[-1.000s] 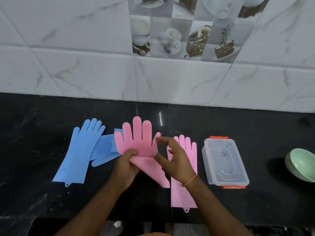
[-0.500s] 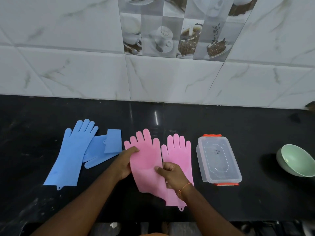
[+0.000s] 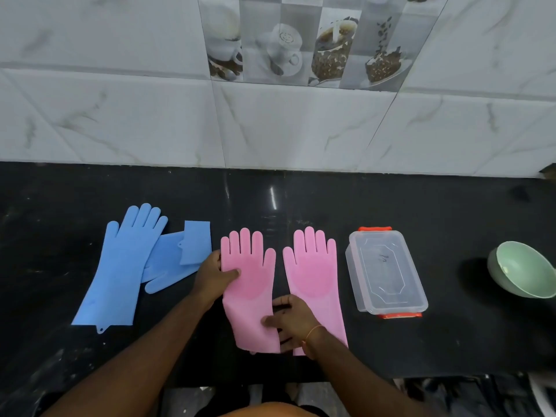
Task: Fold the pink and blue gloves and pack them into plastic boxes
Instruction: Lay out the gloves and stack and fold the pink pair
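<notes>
Two pink gloves lie flat, palms up, side by side on the black counter (image 3: pixel 331 200). My left hand (image 3: pixel 214 276) pinches the left edge of the left pink glove (image 3: pixel 251 284) at its palm, thumb on top. My right hand (image 3: pixel 293 322) grips the same glove's cuff at its right edge and covers part of the right pink glove (image 3: pixel 316 275). Left of them lies a blue glove (image 3: pixel 120 266), flat, overlapping a second blue glove (image 3: pixel 183 254) that is folded over. A clear plastic box (image 3: pixel 386 272) with orange clips stands right of the pink gloves, lid on.
A pale green bowl (image 3: pixel 523 272) rests on its side at the far right of the counter. A tiled wall (image 3: pixel 270 124) rises behind the counter. The counter's front edge runs just under my forearms.
The pink glove I held up has come down onto the counter. It overlapped the other pink glove half a second ago and now lies spread flat to its left, with a gap between them.
</notes>
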The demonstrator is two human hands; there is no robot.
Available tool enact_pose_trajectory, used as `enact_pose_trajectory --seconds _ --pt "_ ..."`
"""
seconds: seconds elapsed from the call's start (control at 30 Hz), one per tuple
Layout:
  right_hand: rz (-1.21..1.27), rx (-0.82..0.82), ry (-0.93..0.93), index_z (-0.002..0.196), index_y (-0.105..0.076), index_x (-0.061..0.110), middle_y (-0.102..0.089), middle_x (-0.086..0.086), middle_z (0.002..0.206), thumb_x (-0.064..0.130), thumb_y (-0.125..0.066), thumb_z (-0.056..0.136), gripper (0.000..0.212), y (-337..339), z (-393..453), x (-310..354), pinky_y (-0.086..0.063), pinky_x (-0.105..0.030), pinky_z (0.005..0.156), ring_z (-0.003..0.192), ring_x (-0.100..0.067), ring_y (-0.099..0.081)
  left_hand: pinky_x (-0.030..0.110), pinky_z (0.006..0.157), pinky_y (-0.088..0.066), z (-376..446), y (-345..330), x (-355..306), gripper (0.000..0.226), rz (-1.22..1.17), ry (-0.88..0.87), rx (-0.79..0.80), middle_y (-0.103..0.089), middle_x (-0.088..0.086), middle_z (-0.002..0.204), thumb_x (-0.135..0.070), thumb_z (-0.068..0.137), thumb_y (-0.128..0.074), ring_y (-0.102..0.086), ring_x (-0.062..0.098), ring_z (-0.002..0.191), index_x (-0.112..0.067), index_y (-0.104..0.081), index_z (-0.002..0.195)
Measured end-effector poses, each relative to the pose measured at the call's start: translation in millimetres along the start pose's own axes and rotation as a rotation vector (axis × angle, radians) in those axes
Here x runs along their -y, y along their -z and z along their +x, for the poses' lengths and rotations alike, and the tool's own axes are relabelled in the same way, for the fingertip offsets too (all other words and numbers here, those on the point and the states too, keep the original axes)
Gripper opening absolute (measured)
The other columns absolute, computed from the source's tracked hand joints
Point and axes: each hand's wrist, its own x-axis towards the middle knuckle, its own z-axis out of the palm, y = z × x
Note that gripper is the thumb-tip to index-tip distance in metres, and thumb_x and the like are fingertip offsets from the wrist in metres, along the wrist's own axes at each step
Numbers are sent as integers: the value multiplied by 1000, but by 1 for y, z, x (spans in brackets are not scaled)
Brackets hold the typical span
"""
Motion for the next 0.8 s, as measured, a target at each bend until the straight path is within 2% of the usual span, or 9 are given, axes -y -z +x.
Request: enact_pose_trajectory --seconds 0.07,0.2,0.27,0.33,0.4,0.47,0.57,0.67,0.8 --pt "59 50 -57 123 -58 20 -71 -9 114 23 -90 77 56 0 -4 -5 -63 -39 67 82 -27 -71 43 101 -56 4 -2 -1 53 16 -17 0 -66 5 140 -18 96 -78 -62 15 108 -22 -56 144" --pt "107 181 -106 119 -69 19 -75 -4 98 31 -90 75 50 2 -9 -14 -55 -34 73 65 -13 -54 46 103 -56 9 -6 -3 54 49 -31 -27 -65 6 142 -21 96 -79 -61 17 110 -21 -55 144" --pt "15 167 -117 119 -69 20 -77 -4 101 29 -90 74 50 0 -10 -16 -56 -33 70 62 -13 -55 47 104 -56 13 -8 -1 59 87 -59 -14 -63 6 146 -23 95 -80 -64 21 116 -22 -53 147" --pt "-65 107 -102 117 -65 21 -77 -7 106 26 -88 78 45 -3 -8 -19 -57 -32 64 60 -14 -60 48 110 -52 15 -8 2 72 209 -104 -33 -56 6 154 -30 93 -82 -60 27 132 -22 -45 154" --pt "-96 43 -68 115 -59 20 -76 -10 104 23 -82 85 38 -6 -7 -20 -56 -30 56 56 -15 -63 49 115 -48 15 -6 8 88 431 -230 -143 -46 7 162 -43 89 -83 -51 30 143 -20 -36 160" --pt "-138 -31 -24 112 -55 21 -75 -12 99 19 -76 89 31 -6 -3 -21 -57 -31 53 54 -17 -64 52 120 -42 9 -7 16 90 674 -474 -186 -37 6 168 -55 90 -74 -41 31 152 -22 -32 162" --pt "-206 -101 30 108 -54 21 -75 -14 93 16 -71 92 24 -5 0 -23 -60 -36 56 54 -21 -68 63 128 -23 -3 -16 33 81 935 -728 33 -10 -2 179 -61 98 -47 -7 29 165 -35 -18 168" --pt "-258 -115 45 107 -54 22 -75 -14 92 16 -72 92 24 -1 1 -24 -59 -33 51 54 -22 -70 63 131 -7 -4 -27 51 80 1044 -724 177 18 -6 177 -65 102 -28 19 25 163 -39 8 169" --pt "-313 -121 55 106 -54 23 -75 -11 92 18 -73 92 25 3 2 -25 -57 -30 49 54 -21 -72 59 131 5 -9 -36 58 81 1056 -697 157 28 -8 174 -68 103 -23 26 22 161 -38 17 167"
